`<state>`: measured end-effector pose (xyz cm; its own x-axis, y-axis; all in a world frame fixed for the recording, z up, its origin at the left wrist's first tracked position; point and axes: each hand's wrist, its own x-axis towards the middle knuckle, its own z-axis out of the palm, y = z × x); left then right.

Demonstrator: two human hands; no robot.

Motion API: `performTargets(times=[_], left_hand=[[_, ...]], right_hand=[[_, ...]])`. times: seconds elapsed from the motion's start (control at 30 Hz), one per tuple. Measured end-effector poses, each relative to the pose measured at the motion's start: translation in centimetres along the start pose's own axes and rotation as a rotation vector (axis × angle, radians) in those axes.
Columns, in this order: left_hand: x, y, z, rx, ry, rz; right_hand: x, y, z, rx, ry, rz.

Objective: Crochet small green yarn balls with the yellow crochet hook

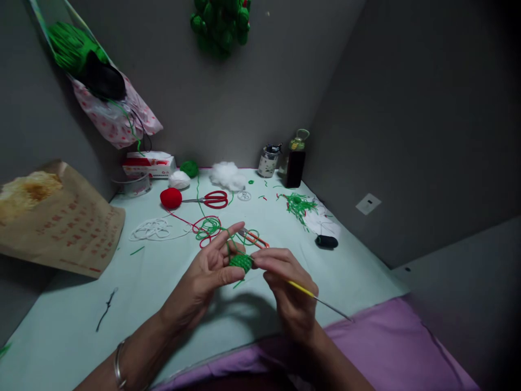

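Note:
My left hand (211, 270) pinches a small green crocheted piece (241, 263) between thumb and fingers, its index finger raised with green yarn running over it. In my right hand (291, 285) is a crochet hook (302, 288) with a yellow grip, its back end pointing down to the right. The hook's working tip is at the right edge of the green piece, hidden by fingers. Just beyond my hands lie a loose tangle of green yarn (208, 228) and orange-handled snips (257, 239).
Red-handled scissors (215, 200), a red yarn ball (171, 198) and white stuffing (228, 176) lie farther back. Loose white yarn (152, 229) is at left, near a paper bag (61, 233). At right are green scraps (299, 205), a black spool (326, 241) and a phone-like black slab (295, 169).

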<state>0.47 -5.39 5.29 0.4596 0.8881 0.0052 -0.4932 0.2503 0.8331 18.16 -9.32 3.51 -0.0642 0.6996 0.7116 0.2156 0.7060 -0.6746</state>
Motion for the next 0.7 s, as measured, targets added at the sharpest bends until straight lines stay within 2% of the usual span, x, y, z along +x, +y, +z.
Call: performTargets(times=[0.17, 0.37, 0.47, 0.53, 0.63, 0.7], left_hand=[[0.1, 0.6, -0.3, 0.054, -0.016, -0.011], [-0.1, 0.6, -0.7, 0.043, -0.126, -0.013], [0.0, 0.3, -0.9, 0.078, -0.176, 0.025], [0.0, -0.1, -1.0, 0.126, -0.187, 0.027], [0.0, -0.5, -1.0, 0.157, -0.175, 0.011], [0.0, -0.6, -0.9, 0.146, -0.152, 0.012]], right_hand=[[-0.3, 0.2, -0.8, 0.180, 0.040, 0.138], [0.4, 0.2, -1.3, 0.485, 0.161, 0.333], [0.7, 0.3, -0.8, 0.584, 0.153, 0.416], [0.8, 0.5, -0.2, 0.556, 0.124, 0.369], [0.9, 0.7, 0.7, 0.346, 0.116, 0.227], [1.0, 0.8, 1.0, 0.246, 0.126, 0.182]])
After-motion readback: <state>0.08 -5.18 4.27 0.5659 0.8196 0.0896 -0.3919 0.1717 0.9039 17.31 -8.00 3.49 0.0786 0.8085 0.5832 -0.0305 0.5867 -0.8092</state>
